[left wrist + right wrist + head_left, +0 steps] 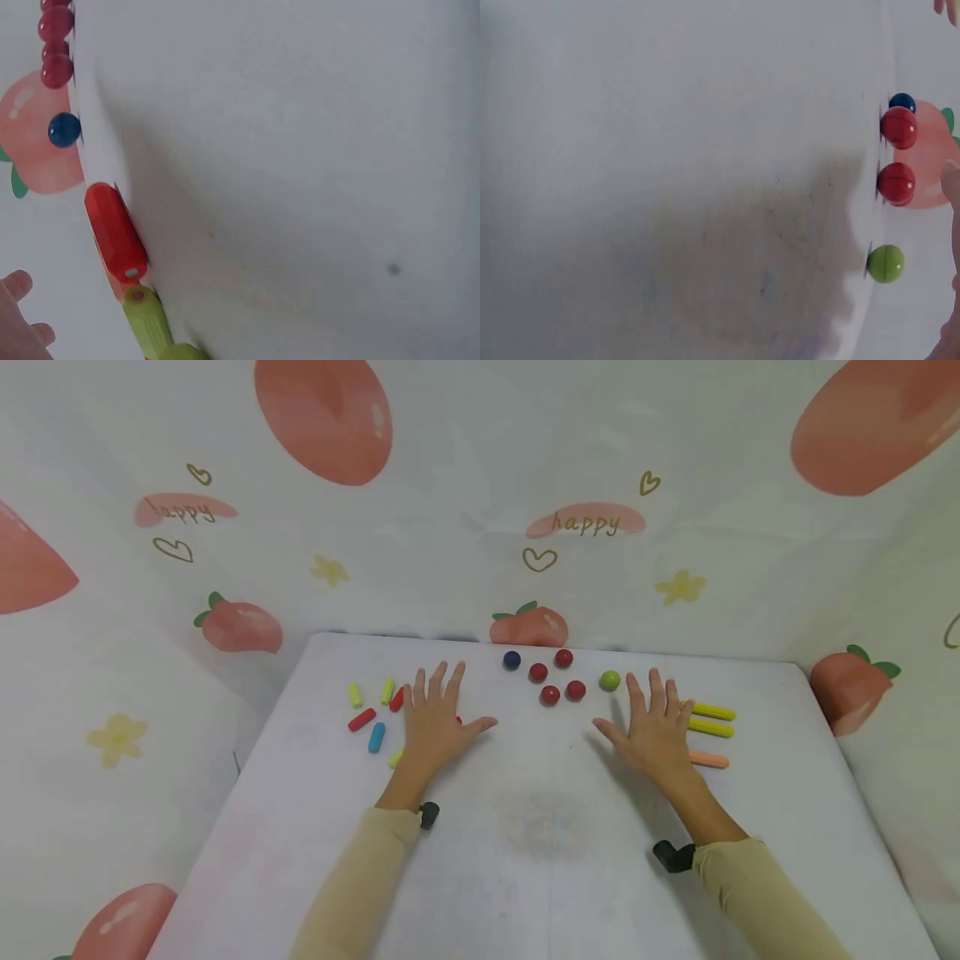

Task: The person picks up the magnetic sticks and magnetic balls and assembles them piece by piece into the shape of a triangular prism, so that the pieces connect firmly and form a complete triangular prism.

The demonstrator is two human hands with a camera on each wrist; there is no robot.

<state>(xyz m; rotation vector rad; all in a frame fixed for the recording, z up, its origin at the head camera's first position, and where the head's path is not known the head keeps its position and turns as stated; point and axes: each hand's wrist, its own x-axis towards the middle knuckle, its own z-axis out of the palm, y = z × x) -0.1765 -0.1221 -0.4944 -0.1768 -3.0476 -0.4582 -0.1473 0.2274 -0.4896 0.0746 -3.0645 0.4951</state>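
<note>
My left hand (pixel 433 727) is spread with straight fingers above the table, palm down, holding nothing. Around it lie short coloured sticks: a blue one (pixel 377 737), a red one (pixel 362 720) and a yellow-green one (pixel 355 695); others are partly hidden by the hand. Spread likewise, my right hand (pixel 654 735) is nearest a green ball (pixel 611 680) and longer sticks, two yellow (pixel 711 727) and one orange (pixel 708 760), whose left ends it covers. In the left wrist view, a red stick (pixel 116 232) touches or overlaps a yellow-green stick (pixel 150 322).
Between the hands, toward the back edge, sit several red balls (pixel 550 695) and a dark blue ball (pixel 512 660). The white table (pixel 540 893) meets a backdrop (pixel 450 560) printed with peaches. A dark wrist camera (pixel 673 857) sits at the right cuff.
</note>
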